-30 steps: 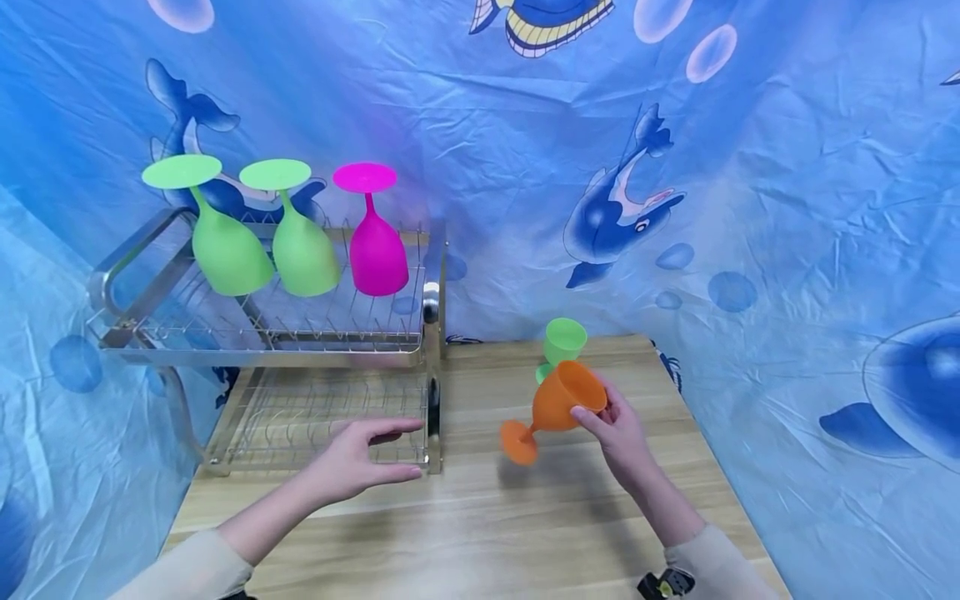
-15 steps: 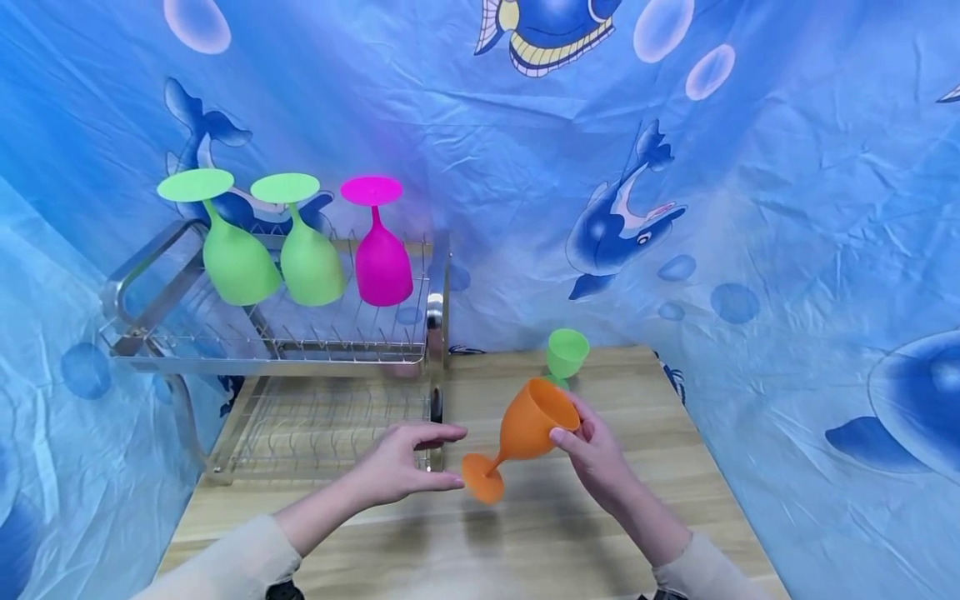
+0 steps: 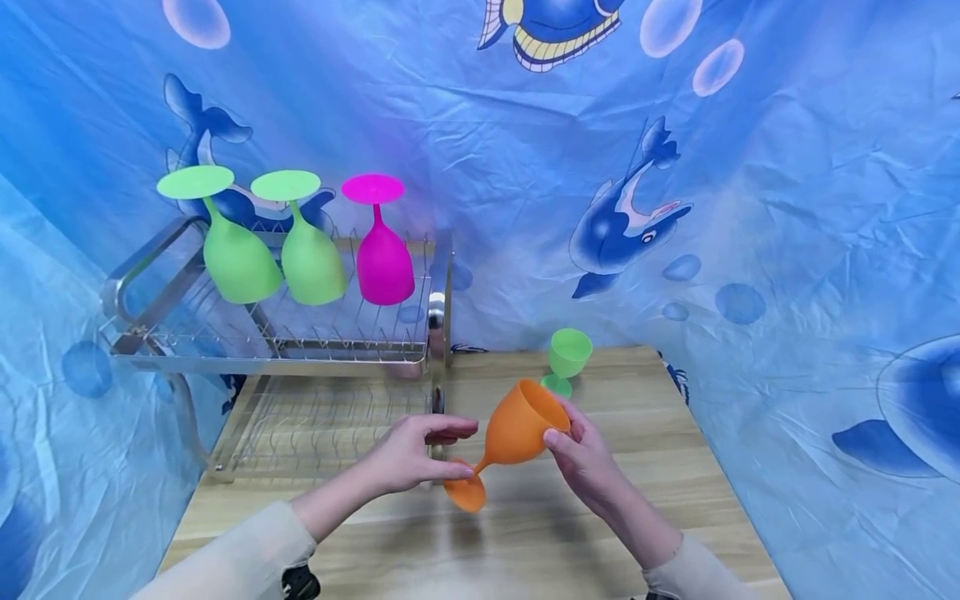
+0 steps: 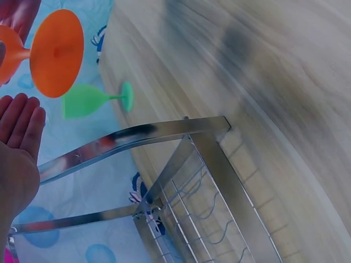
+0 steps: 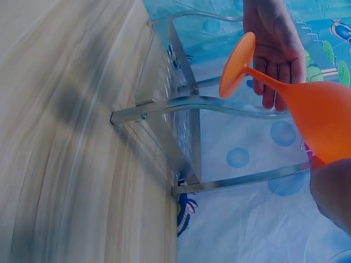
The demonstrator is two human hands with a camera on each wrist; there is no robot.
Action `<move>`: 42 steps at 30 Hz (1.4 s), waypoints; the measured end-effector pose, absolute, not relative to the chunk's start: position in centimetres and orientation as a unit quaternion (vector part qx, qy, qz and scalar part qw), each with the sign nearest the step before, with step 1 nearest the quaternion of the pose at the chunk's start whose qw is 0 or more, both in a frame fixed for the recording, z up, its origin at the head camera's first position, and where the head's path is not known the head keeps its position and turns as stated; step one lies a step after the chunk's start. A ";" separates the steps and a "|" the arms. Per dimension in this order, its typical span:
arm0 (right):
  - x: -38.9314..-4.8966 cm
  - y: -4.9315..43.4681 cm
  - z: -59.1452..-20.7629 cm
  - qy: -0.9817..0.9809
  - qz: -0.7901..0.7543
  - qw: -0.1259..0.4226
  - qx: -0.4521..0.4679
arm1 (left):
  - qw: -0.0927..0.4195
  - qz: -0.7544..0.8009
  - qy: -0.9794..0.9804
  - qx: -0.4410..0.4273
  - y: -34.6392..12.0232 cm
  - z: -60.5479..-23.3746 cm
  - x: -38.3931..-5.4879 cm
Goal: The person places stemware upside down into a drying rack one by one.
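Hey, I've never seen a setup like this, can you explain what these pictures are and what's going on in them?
There's no machine here, just a left hand and a right hand, both bare. The wide picture is taken from the head, looking forward and down; the other two are taken from the left and right wrists. The right hand holds an orange goblet by its bowl, tilted, above the table. The left hand is open near its stem. On the table stand a green goblet and a metal rack, which carries two upside-down green goblets and a pink one.
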State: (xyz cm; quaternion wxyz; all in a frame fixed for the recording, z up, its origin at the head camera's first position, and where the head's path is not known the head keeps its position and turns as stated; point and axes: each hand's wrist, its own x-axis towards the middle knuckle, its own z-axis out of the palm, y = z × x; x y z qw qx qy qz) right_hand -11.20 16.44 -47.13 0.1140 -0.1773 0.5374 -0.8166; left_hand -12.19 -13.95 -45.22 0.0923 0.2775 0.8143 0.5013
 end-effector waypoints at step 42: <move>-14.4 18.5 -39.8 0.765 -0.506 0.115 -0.382 | 0.140 0.490 0.807 0.300 -15.6 -42.5 -13.2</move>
